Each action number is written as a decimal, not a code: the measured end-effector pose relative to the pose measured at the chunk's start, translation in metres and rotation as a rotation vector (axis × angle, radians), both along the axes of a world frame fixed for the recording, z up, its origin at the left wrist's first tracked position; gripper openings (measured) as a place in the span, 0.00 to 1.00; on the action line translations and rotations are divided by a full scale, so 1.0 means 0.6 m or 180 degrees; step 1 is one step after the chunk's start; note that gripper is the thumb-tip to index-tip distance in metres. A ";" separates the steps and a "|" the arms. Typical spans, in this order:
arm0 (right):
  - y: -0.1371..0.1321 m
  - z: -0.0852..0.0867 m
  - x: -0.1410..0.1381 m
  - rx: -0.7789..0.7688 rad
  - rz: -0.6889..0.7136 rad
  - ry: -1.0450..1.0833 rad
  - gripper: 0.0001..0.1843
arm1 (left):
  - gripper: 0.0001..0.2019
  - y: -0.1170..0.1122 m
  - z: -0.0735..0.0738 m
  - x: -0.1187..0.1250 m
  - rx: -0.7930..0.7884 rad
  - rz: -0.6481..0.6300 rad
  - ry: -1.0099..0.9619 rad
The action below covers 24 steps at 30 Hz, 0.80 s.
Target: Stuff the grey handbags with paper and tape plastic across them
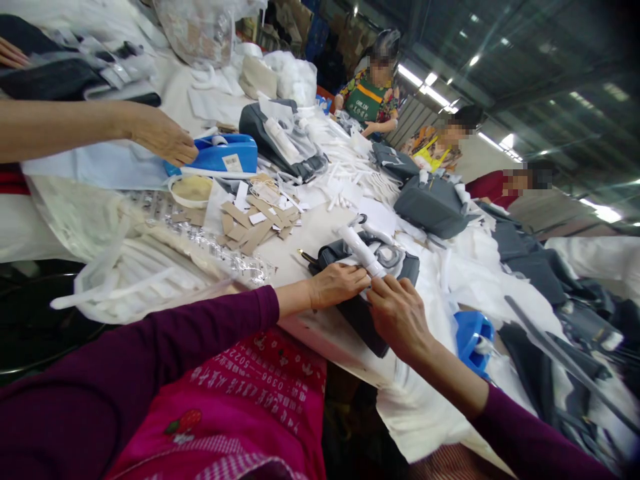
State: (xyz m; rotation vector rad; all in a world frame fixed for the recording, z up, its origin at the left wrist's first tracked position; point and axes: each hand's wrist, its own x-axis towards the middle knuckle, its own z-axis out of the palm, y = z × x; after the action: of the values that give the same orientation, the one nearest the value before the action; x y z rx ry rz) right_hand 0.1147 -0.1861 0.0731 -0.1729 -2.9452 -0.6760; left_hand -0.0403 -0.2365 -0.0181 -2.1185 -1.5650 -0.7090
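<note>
A dark grey handbag (357, 320) lies on the table in front of me, near its edge. White wrapping (363, 250) forms a roll around what looks like the bag's handle. My left hand (340, 283) pinches the near end of this wrapping from the left. On the right, my right hand (397, 307) has its fingers closed on the same end, close to the left fingertips. A grey ring-like strap part (390, 257) shows behind my fingers. Beside the bag, a pen-like item with a gold tip (305, 256) sticks out to the left.
A co-worker's hand (165, 137) reaches to a blue tape dispenser (227, 155) at the left. Cardboard pieces (255, 220) and a bag of white foam strips (145, 280) lie nearby. Another blue dispenser (473, 340) stands right. More grey bags (433, 203) and several people are beyond.
</note>
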 end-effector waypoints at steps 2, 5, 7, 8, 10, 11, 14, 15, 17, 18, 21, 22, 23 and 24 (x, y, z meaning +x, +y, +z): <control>-0.001 0.003 0.002 -0.0247 0.0035 0.0011 0.07 | 0.10 0.004 -0.006 -0.002 0.0101 -0.0079 0.0137; 0.021 0.018 0.010 -0.1329 0.0299 0.0262 0.06 | 0.09 0.008 -0.019 -0.013 0.0201 -0.0257 0.0304; 0.062 0.023 0.022 -0.1977 0.0201 0.0985 0.10 | 0.09 0.011 -0.024 -0.023 0.0131 -0.0334 0.0380; 0.089 0.021 0.029 -0.2130 -0.0016 0.1471 0.14 | 0.08 0.012 -0.025 -0.028 0.0069 -0.0377 0.0417; 0.150 0.001 0.043 -0.2240 -0.0681 0.2341 0.22 | 0.07 0.016 -0.023 -0.037 -0.0046 -0.0491 0.0476; 0.179 -0.015 0.049 -0.2421 -0.1034 0.2561 0.26 | 0.06 0.018 -0.021 -0.041 -0.0083 -0.0557 0.0498; 0.232 -0.075 0.060 -0.3360 -0.1847 0.2707 0.32 | 0.05 0.017 -0.013 -0.057 -0.0141 -0.0702 0.0553; 0.235 -0.094 0.061 -0.3534 -0.1987 0.2761 0.33 | 0.05 0.014 -0.012 -0.064 -0.0174 -0.0692 0.0547; 0.220 -0.125 0.062 -0.3571 -0.2138 0.3014 0.37 | 0.05 0.002 -0.011 -0.082 -0.0280 -0.0422 0.0369; 0.205 -0.137 0.063 -0.3547 -0.2202 0.3150 0.39 | 0.06 -0.006 -0.012 -0.091 -0.0320 -0.0174 0.0246; 0.149 -0.157 0.066 -0.3815 -0.2277 0.3200 0.40 | 0.09 -0.033 -0.019 -0.117 -0.0269 0.0992 -0.0553; 0.130 -0.161 0.067 -0.3929 -0.2271 0.3184 0.38 | 0.09 -0.040 -0.021 -0.124 -0.0285 0.1363 -0.0999; 0.113 -0.164 0.067 -0.4030 -0.2264 0.3204 0.35 | 0.10 -0.046 -0.021 -0.129 -0.0347 0.1659 -0.1452; 0.098 -0.167 0.066 -0.4096 -0.2261 0.3276 0.32 | 0.10 -0.050 -0.021 -0.132 -0.0455 0.1879 -0.1862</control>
State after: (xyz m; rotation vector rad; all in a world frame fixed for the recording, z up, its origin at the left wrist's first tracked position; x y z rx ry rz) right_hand 0.1542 -0.1270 -0.0271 -1.2012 -1.7638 1.0598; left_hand -0.1195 -0.2665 -0.0307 -1.4471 -2.4576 -1.0673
